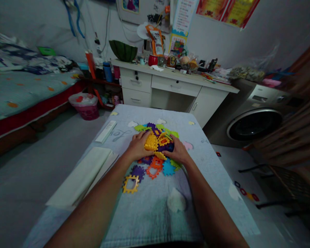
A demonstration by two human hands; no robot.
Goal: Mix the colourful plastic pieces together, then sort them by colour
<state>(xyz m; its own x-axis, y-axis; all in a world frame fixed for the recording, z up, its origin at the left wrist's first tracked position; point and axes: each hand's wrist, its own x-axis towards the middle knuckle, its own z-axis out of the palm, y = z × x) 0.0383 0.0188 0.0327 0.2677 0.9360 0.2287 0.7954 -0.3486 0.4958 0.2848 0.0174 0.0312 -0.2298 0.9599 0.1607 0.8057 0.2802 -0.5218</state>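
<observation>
The left hand (138,146) grasped yellow pieces (151,142) at the pile of toothed plastic pieces (157,162), roughly midway between the left and right edges of the bench (150,213). The right hand (178,150) curved against the pile's right side; its grip could not be told. A long white box (105,131) lay by the left edge.
</observation>
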